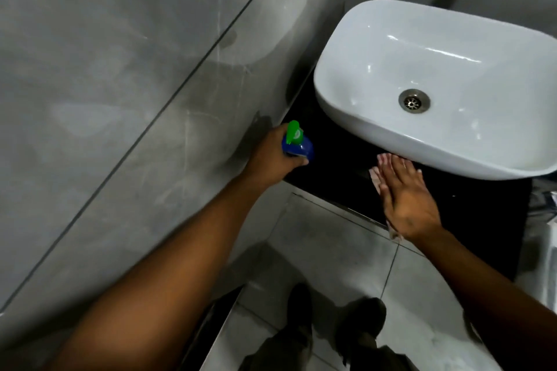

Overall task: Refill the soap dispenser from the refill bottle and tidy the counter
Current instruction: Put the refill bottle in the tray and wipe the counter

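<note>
My left hand [272, 156] is wrapped around a blue soap dispenser [298, 146] with a green pump top, at the left end of the black counter [482, 214] beside the grey wall. My right hand [407, 196] lies flat, fingers spread, pressing a pale pink cloth [376, 175] onto the counter in front of the basin. Most of the cloth is hidden under the hand. No refill bottle is in view.
A white vessel basin [346, 69] with a metal drain [414, 101] sits on the counter at the right. Grey tiled wall [120, 99] runs along the left. Light floor tiles [331, 250] and my shoes [364, 319] are below.
</note>
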### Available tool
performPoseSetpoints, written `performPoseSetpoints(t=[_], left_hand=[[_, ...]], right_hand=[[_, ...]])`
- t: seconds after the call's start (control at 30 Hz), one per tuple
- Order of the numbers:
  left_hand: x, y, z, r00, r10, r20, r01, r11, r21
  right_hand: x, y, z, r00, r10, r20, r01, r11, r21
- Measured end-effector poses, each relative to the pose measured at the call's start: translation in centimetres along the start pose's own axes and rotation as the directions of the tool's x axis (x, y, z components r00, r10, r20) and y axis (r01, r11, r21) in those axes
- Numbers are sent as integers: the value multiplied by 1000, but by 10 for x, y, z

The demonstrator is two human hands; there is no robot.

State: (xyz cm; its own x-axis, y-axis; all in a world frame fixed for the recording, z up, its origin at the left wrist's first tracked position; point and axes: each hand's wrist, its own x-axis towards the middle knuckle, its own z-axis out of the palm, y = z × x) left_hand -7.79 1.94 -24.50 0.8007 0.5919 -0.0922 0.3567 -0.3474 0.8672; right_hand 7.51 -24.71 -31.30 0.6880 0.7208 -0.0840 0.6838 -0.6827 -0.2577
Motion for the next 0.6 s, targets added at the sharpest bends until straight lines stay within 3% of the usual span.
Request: performPoseSetpoints(t=[0.1, 0.2, 0.33, 0.43, 0.5, 0.53, 0.6], left_hand=[[21, 5, 10, 998, 30, 57, -32, 999, 42], [35, 6, 14, 992, 65, 108, -76, 992, 103], [42, 2, 14, 988, 63, 139, -77, 992, 100], [40, -4, 18, 993, 28, 119, -34, 998, 49], [36, -11, 27, 997, -43, 57, 43, 999, 0], [31, -16, 32, 994, -113, 4, 113, 993, -41], [11, -25, 45, 965, -239, -112, 235, 971, -48]], right_hand=[[5, -43, 16, 991, 134, -24, -133, 991, 28], [-13, -58, 27, 999, 31, 9, -31, 999, 12], [-49, -19, 22, 991, -125, 52, 128, 990, -60], [-46, 4, 12, 995, 99, -14, -99, 995, 7], [-27, -9, 13, 954, 296, -48, -292, 953, 75], [-20, -22, 15, 944, 326, -51, -321, 943, 88], [-21, -38, 21, 972, 233, -38, -230, 971, 67]])
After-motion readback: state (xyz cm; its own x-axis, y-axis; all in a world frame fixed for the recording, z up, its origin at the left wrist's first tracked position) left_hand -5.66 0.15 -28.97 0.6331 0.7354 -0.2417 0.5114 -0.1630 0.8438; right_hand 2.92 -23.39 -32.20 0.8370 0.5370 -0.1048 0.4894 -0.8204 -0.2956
